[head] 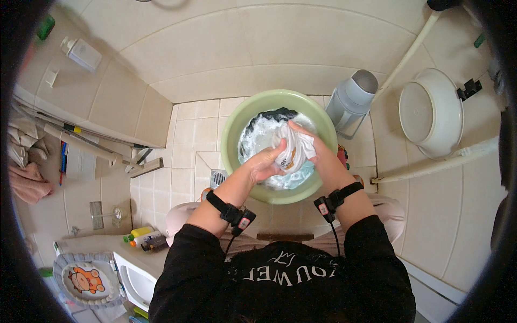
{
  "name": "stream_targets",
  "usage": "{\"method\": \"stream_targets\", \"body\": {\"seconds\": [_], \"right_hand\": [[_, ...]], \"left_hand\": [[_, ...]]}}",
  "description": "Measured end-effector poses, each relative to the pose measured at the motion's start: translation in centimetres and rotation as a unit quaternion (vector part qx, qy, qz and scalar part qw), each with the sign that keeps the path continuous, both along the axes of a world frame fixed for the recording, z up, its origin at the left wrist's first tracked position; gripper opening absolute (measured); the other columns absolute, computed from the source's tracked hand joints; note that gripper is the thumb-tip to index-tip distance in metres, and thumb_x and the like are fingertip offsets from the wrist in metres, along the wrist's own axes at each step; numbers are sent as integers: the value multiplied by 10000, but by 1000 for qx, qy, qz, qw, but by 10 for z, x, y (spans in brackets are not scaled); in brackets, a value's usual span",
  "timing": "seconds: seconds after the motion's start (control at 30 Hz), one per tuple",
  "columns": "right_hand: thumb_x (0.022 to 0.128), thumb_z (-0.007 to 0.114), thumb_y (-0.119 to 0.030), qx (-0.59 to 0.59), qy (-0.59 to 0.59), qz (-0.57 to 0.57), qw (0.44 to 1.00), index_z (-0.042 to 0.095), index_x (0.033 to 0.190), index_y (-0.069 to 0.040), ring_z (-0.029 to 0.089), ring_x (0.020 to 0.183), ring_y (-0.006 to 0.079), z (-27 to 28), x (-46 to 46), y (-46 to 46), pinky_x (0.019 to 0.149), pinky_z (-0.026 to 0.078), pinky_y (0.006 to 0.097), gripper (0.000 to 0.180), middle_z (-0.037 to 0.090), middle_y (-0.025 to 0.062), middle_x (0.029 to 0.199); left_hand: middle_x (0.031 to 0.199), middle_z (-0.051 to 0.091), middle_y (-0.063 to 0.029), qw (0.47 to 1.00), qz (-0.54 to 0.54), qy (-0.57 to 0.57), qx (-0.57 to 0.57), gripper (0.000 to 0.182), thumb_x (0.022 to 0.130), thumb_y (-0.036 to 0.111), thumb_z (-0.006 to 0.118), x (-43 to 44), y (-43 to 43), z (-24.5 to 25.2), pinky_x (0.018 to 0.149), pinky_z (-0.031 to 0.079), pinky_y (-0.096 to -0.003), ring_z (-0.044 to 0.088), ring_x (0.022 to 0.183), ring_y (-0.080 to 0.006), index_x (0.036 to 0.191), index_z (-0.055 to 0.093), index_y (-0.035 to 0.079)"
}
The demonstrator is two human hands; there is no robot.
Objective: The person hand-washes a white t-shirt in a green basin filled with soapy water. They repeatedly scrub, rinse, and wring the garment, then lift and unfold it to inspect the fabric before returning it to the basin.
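Observation:
A bunched wet white cloth (pixel 294 146) with dark and golden print is squeezed between both hands over a pale green plastic basin (pixel 278 198). My left hand (pixel 267 162) grips its left side, thumb on top. On the right side, my right hand (pixel 309 141) is closed around it, fingers partly hidden by the folds. Foamy water (pixel 258 139) fills the lower part of the basin. A black garment (pixel 278 114) lies soaked at the far side of the water, and a light blue cloth (pixel 297 181) lies near the close side.
Right of the basin stands a grey-blue thermos-like container (pixel 350 103). A white basin (pixel 432 113) hangs on the right wall by a pipe (pixel 436 161). At left are a floor drain (pixel 218 177), a floor squeegee (pixel 146 167), several bottles (pixel 145 238) and a toilet (pixel 135 278).

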State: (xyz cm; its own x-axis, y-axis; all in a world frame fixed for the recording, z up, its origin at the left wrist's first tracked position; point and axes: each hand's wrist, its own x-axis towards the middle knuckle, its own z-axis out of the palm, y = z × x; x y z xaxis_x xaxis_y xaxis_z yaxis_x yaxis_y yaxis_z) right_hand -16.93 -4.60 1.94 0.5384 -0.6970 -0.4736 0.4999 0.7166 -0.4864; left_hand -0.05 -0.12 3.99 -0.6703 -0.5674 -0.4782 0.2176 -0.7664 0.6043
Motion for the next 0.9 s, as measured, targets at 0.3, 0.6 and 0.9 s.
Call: {"method": "stream_targets", "body": {"seconds": [0.3,0.6,0.9], "right_hand": [[764,642,-125,-104,126,-47,985,519,1092,35,597,921,203,-40,9,-17,782,499,323,385,599,138,1034],[678,698,-192,-176,363,16,915,510,1084,85,613,822,212,-40,22,-18,683,504,316,526,610,156,962],[652,680,-184,-188,554,-37,810,500,1158,108,607,895,247,-42,35,-15,732,490,312,611,595,212,1050]], "left_hand": [[1181,512,-69,990,-66,-122,-25,674,772,412,691,-7,-6,14,835,460,-410,505,1059,-187,1277,399,74],[1152,548,-81,961,-31,-236,-142,681,664,252,771,-13,-7,-18,863,444,-314,547,1020,-184,1233,450,59],[1087,590,-95,899,12,-371,-233,607,611,231,785,-24,-5,-53,870,430,-315,560,994,-202,1125,537,23]]}}
